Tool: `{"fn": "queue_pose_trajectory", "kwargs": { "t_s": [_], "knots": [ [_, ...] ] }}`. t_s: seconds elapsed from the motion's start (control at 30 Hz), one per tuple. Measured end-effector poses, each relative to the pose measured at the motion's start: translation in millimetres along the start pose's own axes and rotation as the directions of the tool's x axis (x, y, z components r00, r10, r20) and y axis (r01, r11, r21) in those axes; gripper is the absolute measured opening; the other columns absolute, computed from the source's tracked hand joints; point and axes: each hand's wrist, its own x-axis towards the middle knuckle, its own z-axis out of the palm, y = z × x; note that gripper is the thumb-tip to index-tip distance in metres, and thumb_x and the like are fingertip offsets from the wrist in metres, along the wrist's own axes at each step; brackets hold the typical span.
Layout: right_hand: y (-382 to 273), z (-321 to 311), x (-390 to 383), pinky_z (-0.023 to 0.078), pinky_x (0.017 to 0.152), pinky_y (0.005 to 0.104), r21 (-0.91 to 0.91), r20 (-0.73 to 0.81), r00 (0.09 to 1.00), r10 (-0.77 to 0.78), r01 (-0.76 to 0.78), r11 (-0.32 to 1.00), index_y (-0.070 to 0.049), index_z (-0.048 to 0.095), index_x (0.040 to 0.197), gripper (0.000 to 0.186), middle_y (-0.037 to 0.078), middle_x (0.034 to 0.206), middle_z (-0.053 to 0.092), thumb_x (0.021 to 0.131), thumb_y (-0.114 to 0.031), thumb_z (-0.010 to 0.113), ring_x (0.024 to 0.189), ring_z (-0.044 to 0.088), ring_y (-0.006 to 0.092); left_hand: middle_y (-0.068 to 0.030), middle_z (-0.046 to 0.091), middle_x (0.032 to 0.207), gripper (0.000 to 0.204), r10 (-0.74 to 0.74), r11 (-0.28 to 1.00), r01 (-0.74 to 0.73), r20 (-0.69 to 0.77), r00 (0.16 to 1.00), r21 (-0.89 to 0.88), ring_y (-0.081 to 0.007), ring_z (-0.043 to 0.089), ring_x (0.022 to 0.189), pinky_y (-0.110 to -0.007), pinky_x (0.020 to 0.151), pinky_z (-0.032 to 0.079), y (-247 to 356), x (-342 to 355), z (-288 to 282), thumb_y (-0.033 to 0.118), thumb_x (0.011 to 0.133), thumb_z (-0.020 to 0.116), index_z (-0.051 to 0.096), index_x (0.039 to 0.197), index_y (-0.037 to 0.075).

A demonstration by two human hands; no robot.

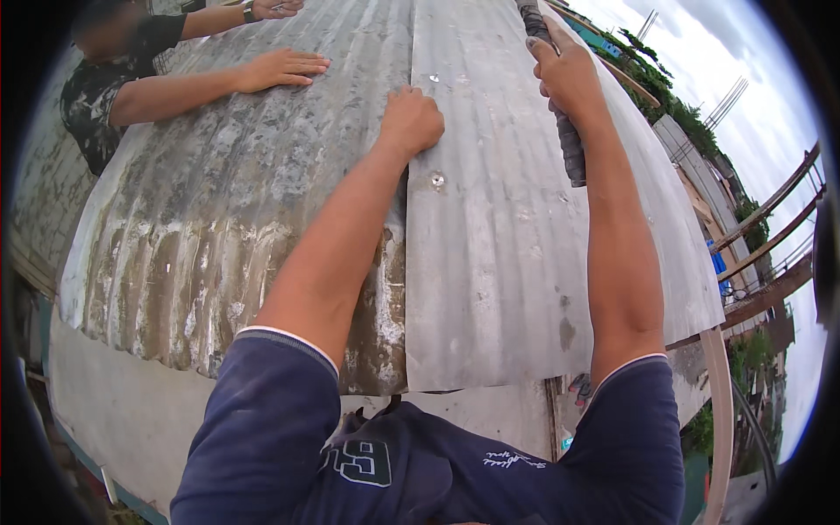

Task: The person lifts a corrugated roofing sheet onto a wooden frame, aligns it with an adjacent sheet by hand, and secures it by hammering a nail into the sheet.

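My right hand (567, 77) is wrapped round a dark, ridged tool handle (570, 149) above the roof; the tool's far end runs out of view at the top. My left hand (413, 121) is closed, knuckles up, at the seam between two corrugated metal sheets; whatever its fingers pinch, if anything, is hidden. Left of the seam lies a stained, weathered sheet (201, 262), and on the right a lighter grey sheet (486, 271) laps along it. Two shiny round fastener heads, a nearer one (437, 180) and a farther one (434, 78), sit in the lighter sheet beside the seam.
Another person (114, 96) is at the far left, one hand (282, 68) flat on the weathered sheet, the other (276, 9) farther back. A pale wall (131, 376) stands below the roof's near edge. Wooden poles (770, 293) and a pale post (717, 411) are at the right.
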Motion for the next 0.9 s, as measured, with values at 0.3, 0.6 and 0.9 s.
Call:
{"fn": "queue_pose_trajectory", "kwargs": {
  "t_s": [0.3,0.6,0.9],
  "knots": [
    [76.6,79.5,-17.4,0.054,0.08,0.0484,-0.461,0.093,0.986,-0.14,0.167,0.871,-0.012,0.039,0.151,0.06,0.029,0.104,0.069,0.096,-0.03,0.056,0.091,0.07,0.0422,-0.0197,0.068,0.108,0.03,0.044,0.999,-0.043,0.017,0.999,-0.013,-0.0348,0.058,0.111,-0.051,0.096,0.044,26.8,1.4,-15.5,0.017,0.085,0.05,0.075,0.091,0.001],
    [-25.3,-82.3,-0.1,0.046,0.045,0.0262,-0.008,-0.333,0.907,-0.258,0.271,0.963,-0.005,0.059,0.132,0.046,0.004,0.069,0.06,0.096,-0.034,0.059,0.053,0.056,0.0084,-0.0197,0.068,0.11,0.031,0.013,1.0,-0.013,-0.01,1.0,0.0,-0.0347,0.057,0.112,-0.05,0.098,0.042,10.0,0.4,-26.5,0.017,0.084,0.05,0.075,0.091,0.001],
    [88.8,84.9,-11.4,0.047,0.099,0.0465,-0.317,0.201,0.979,0.042,0.025,0.948,-0.011,0.042,0.15,0.059,0.03,0.115,0.066,0.096,-0.029,0.056,0.112,0.062,0.0428,-0.0181,0.068,0.111,0.031,0.014,1.0,-0.014,0.044,0.999,0.0,-0.0344,0.057,0.112,-0.05,0.098,0.043,14.5,5.6,-10.8,0.018,0.085,0.05,0.075,0.093,0.001]
  ]
}}
